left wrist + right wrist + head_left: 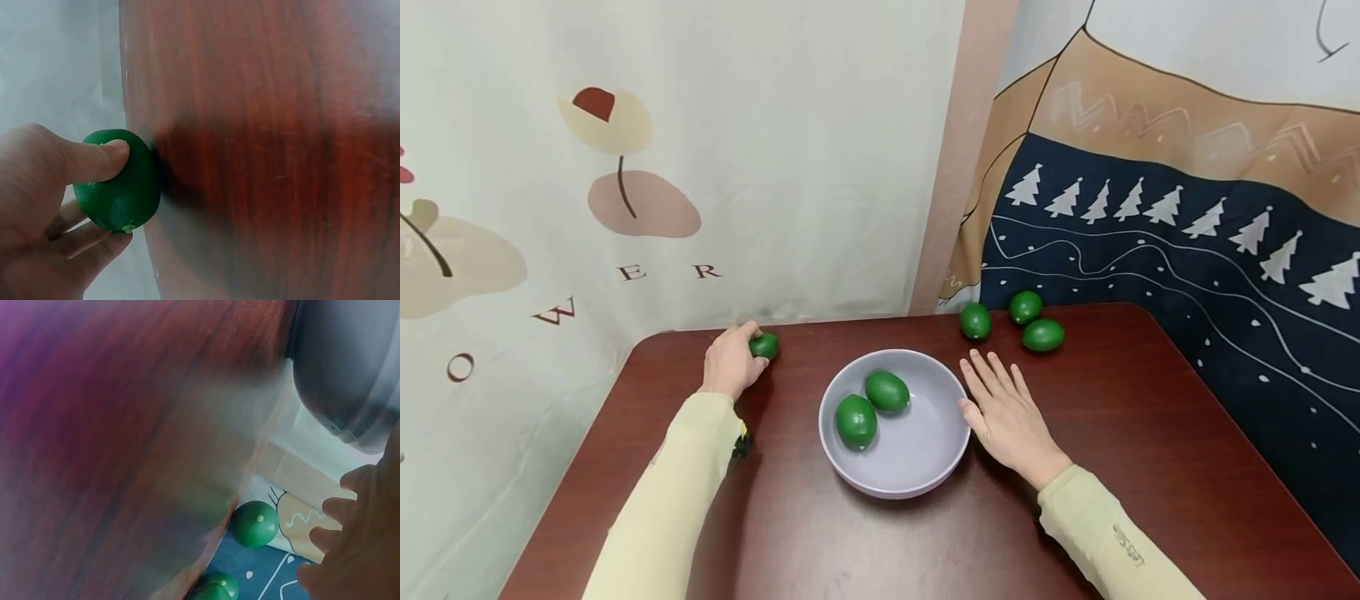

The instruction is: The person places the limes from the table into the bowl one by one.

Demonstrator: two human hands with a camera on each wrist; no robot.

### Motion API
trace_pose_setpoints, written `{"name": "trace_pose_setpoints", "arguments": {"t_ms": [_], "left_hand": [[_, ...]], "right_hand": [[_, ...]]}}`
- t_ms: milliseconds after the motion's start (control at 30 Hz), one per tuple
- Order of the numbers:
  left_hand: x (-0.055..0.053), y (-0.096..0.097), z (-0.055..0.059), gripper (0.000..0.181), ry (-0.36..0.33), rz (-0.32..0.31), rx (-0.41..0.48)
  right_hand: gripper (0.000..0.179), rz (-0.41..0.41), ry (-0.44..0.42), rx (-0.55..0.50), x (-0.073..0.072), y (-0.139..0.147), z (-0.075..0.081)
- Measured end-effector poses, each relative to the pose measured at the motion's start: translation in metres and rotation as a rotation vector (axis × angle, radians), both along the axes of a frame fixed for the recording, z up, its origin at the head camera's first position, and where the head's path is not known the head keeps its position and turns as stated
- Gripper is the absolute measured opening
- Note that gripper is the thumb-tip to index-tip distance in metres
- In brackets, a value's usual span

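Observation:
At the far left of the table, my left hand [732, 360] grips a green lime [765, 347]. The left wrist view shows the thumb across the top of this lime [122, 187] and the fingers beneath it. A light purple bowl [936, 446] stands mid-table with two limes, one [856, 422] nearer me and the other [887, 392] behind it. My right hand [1007, 421] is at the bowl's right side, fingers spread and straight, the thumb by the rim. In the right wrist view the bowl [350, 369] is above the fingers.
Three more limes lie at the back right: one [975, 321] on the left, one [1026, 307] at the rear, one [1043, 335] in front. The dark red-brown table [820, 550] meets printed curtains [790, 167] along its back edge. Something small and dark [742, 442] shows at the left sleeve.

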State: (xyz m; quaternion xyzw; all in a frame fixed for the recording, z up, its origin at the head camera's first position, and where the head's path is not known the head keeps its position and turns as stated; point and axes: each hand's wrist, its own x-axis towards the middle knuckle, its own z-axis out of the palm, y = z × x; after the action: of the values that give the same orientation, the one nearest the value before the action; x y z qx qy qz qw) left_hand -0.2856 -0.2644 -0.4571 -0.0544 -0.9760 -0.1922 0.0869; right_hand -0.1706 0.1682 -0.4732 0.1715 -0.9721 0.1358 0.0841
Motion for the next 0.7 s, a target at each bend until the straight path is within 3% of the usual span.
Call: {"name": "trace_pose_setpoints", "arguments": {"t_ms": [300, 700], "left_hand": [[0.013, 0.009, 0.001, 0.036, 0.01, -0.019, -0.044], [0.015, 0.012, -0.002, 0.036, 0.041, -0.041, -0.063]], "right_hand": [[0.063, -0.004, -0.035, -0.007, 0.0, -0.001, 0.001], [0.063, -0.008, -0.03, -0.016, 0.001, -0.001, 0.002]]}}
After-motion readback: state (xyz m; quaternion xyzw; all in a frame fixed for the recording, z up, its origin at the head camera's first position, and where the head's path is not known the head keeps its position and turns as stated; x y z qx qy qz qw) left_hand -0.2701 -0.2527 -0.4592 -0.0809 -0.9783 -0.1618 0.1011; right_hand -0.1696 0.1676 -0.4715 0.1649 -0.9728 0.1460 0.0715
